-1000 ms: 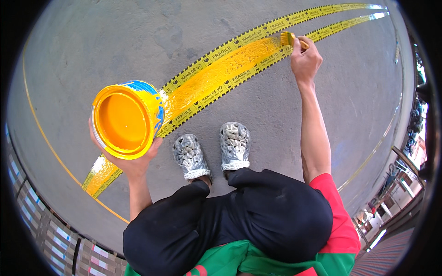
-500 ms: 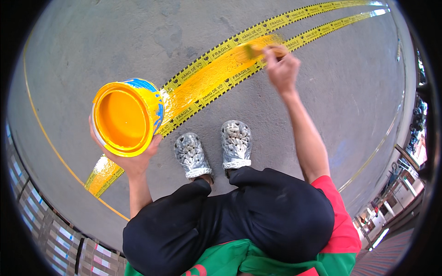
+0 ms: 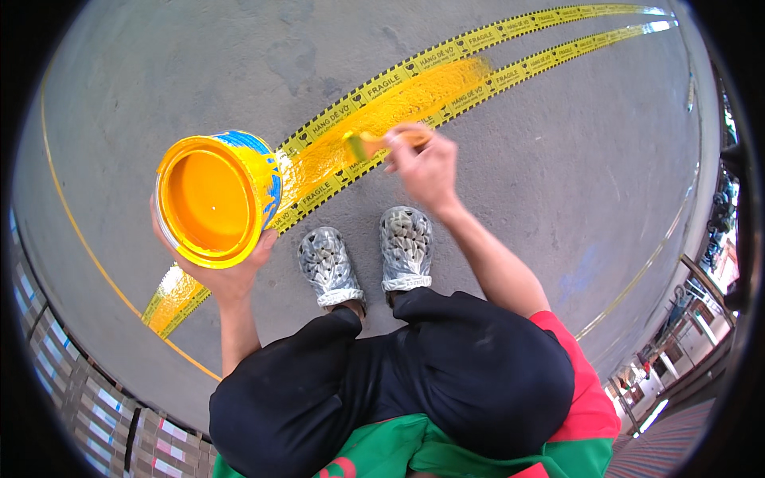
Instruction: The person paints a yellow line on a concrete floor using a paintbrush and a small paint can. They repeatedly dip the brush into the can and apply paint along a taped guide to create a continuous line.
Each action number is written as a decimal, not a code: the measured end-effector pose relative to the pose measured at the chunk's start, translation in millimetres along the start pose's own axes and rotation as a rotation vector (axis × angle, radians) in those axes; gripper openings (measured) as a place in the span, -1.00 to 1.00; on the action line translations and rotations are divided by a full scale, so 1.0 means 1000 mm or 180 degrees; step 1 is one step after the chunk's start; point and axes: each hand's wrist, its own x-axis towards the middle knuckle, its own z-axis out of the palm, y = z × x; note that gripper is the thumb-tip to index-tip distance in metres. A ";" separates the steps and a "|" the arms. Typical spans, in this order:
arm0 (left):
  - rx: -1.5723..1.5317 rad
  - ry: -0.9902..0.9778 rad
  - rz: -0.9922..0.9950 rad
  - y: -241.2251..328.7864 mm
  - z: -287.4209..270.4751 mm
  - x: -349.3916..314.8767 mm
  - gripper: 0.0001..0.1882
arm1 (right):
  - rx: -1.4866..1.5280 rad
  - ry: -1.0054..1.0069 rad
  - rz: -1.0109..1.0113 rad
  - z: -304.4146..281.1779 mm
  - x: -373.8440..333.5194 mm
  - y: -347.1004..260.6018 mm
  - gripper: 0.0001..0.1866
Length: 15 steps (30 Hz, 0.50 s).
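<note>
Paintbrush (image 3: 371, 146) clamped in fingers of right hand (image 3: 428, 166), blurred bristles (image 3: 354, 147) pointing left beyond fingertips, over yellow paint stripe (image 3: 434, 88) between tape strips (image 3: 349, 107). Paint can (image 3: 261, 169) held in left hand (image 3: 229, 280), fingers around side, partly hidden.

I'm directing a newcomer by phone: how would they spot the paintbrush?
On the grey floor, find the yellow painted band between two strips of tape. Over its near edge, the right hand grips the orange-handled paintbrush. Unlike the wide, round bucket in the left hand, it is small and slim.
</note>
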 end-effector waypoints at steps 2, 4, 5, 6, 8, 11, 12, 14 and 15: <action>-0.0014 -0.0008 -0.0023 0.001 -0.003 0.000 0.31 | -0.0786 0.0470 -0.0223 -0.040 0.033 0.002 -0.83; -0.0193 0.0044 -0.0110 0.001 -0.004 0.001 0.31 | -0.1426 0.0995 -0.0607 -0.080 0.063 -0.001 -0.83; -0.0105 0.0048 -0.0096 0.001 -0.004 0.001 0.31 | -0.1845 0.1266 -0.0915 -0.096 0.074 -0.002 -0.82; -0.0090 0.0038 -0.0112 0.001 -0.004 0.001 0.31 | -0.1988 0.1373 -0.1013 -0.108 0.082 -0.002 -0.82; -0.0114 0.0039 -0.0099 0.001 -0.003 0.001 0.31 | -0.2266 0.1648 -0.1136 -0.117 0.088 -0.006 -0.82; -0.0103 0.0044 -0.0026 0.001 -0.002 0.001 0.31 | -0.1565 0.1354 -0.0187 -0.082 0.055 -0.006 -0.80; -0.0040 0.0021 0.0004 0.001 -0.002 0.001 0.31 | -0.1414 0.1175 -0.0235 -0.060 0.035 -0.003 -0.79; 0.0004 0.0008 0.0024 0.001 -0.001 0.001 0.31 | -0.1076 0.0866 -0.0165 -0.036 0.018 -0.003 -0.78; -0.0017 -0.0003 0.0009 0.001 -0.001 0.001 0.31 | -0.0892 0.0743 -0.0030 -0.033 0.016 -0.002 -0.77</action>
